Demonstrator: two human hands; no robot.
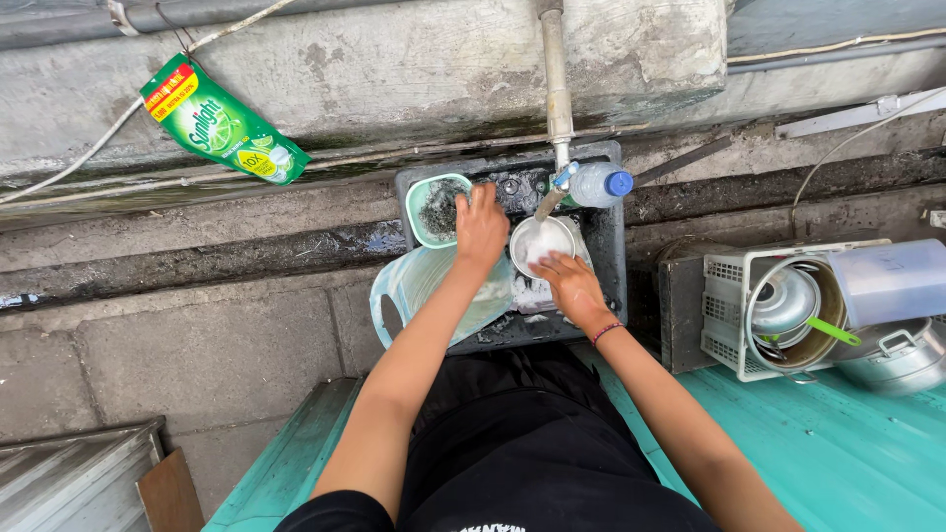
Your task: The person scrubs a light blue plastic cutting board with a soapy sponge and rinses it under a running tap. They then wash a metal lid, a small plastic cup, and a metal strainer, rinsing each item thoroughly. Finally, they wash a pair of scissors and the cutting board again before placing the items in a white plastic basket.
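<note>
My left hand point(481, 225) reaches forward over a small pale green tub point(426, 202) of dark soapy scrub material, fingers curled at its rim. My right hand point(570, 284) grips the near edge of a round metal bowl point(541, 242) full of white foam. Both sit in a dark grey plastic crate point(609, 236) under a tap point(558, 108), from which water runs into the bowl. A clear plastic bottle with a blue cap point(601, 183) lies beside the tap. A translucent bluish jug point(414, 286) lies under my left forearm.
A green detergent pouch point(222, 121) hangs on the concrete wall at left. At right, a white plastic basket point(734, 305) holds metal pots with a green utensil, next to a lidded metal pot point(902, 360) and a clear container. I sit on teal metal sheeting point(847, 443).
</note>
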